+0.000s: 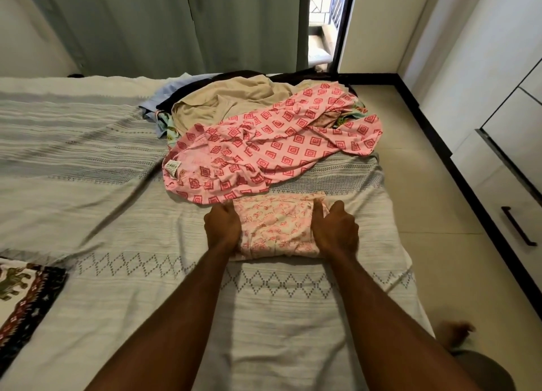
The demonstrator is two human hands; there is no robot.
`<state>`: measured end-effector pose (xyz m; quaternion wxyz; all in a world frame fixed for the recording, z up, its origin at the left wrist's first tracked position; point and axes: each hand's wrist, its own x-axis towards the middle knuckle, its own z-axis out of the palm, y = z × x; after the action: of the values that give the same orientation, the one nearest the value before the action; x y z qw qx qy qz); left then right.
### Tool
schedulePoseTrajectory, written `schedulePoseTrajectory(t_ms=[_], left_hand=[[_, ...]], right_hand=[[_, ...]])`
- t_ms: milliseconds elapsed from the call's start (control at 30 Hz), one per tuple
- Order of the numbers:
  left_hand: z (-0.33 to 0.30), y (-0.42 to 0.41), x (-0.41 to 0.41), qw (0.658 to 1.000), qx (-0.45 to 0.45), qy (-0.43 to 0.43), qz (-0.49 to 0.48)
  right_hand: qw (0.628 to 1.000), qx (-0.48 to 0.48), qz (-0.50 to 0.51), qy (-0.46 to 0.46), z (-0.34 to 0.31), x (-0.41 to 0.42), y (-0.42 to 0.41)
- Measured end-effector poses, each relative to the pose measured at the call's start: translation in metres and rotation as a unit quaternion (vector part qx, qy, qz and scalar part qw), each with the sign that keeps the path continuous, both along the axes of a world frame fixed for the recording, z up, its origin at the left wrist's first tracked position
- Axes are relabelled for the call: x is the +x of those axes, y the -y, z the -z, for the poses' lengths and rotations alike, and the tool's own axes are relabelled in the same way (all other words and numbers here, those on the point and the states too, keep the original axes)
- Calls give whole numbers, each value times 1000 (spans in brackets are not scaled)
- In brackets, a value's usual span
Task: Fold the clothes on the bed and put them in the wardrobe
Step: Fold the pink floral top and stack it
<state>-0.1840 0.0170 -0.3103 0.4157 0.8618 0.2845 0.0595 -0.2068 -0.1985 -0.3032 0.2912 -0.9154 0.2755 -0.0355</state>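
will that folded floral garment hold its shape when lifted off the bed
Probably only with support: the folded floral garment looks like thin, soft cloth, so it would likely sag or unfold if lifted by one edge. It seems light. The left hand and right hand flanking it suit a two-sided lift.

Bare forearms, bare hands (223, 224) — no sleeves

matt woven bedspread (117, 214), soft printed cotton garment (275, 226), glossy floor (410, 161)
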Motion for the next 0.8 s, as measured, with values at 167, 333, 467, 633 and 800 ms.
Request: schedulePoseTrajectory(t_ms=[167, 333, 467, 633, 800], left_hand=[[-5, 6, -34, 996, 89, 2, 1], [-28, 3, -25, 987, -103, -114, 40], [-53, -6, -27, 945, -248, -179, 117], [-64, -33, -41, 908, -391, -104, 109], [-83, -87, -67, 908, -407, -19, 93]], right_hand=[[998, -55, 8, -1, -2, -10, -12], [991, 59, -59, -105, -5, 1, -13], [978, 168, -121, -11, -15, -9, -1], [952, 255, -159, 56, -28, -21, -20], [905, 333, -258, 70, -66, -25, -65]])
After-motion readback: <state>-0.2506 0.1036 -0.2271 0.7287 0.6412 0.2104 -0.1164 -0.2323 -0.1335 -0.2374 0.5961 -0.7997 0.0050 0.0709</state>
